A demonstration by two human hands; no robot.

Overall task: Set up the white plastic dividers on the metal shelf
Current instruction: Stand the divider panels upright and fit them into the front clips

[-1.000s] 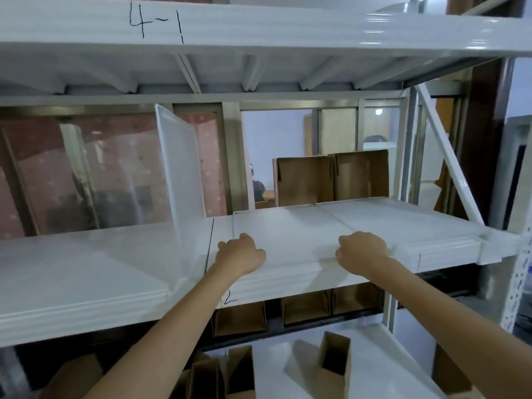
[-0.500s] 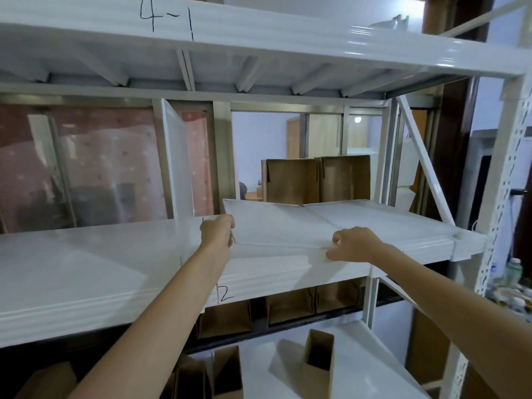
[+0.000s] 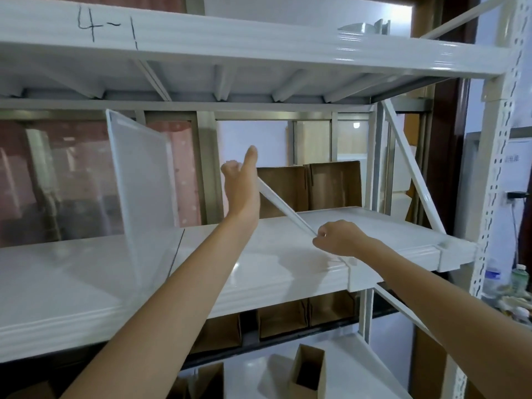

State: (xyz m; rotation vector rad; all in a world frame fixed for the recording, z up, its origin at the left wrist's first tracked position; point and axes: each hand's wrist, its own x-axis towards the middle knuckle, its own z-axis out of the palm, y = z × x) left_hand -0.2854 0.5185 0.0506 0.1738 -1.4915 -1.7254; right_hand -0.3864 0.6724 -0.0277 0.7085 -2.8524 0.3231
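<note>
A white plastic divider [image 3: 283, 208] is tilted up on edge over the white metal shelf [image 3: 86, 286], and I see it almost edge-on. My left hand [image 3: 241, 187] holds its raised far end, thumb pointing up. My right hand [image 3: 335, 239] pinches its lower edge near the shelf's front lip. A second, translucent white divider [image 3: 141, 191] stands upright on the shelf to the left, apart from both hands. Another flat white panel [image 3: 368, 223] lies on the shelf's right end.
The upper shelf [image 3: 230, 44] marked "4-1" hangs close overhead. A diagonal brace [image 3: 411, 171] and perforated post [image 3: 493, 174] bound the right side. Cardboard boxes [image 3: 311, 185] stand behind the shelf, with more cardboard boxes [image 3: 282, 318] below. Bottles [image 3: 518, 280] sit far right.
The divider that lay flat under both hands has been lifted and swung up onto its edge. My left hand rose with its far end; my right hand stayed low at the front.
</note>
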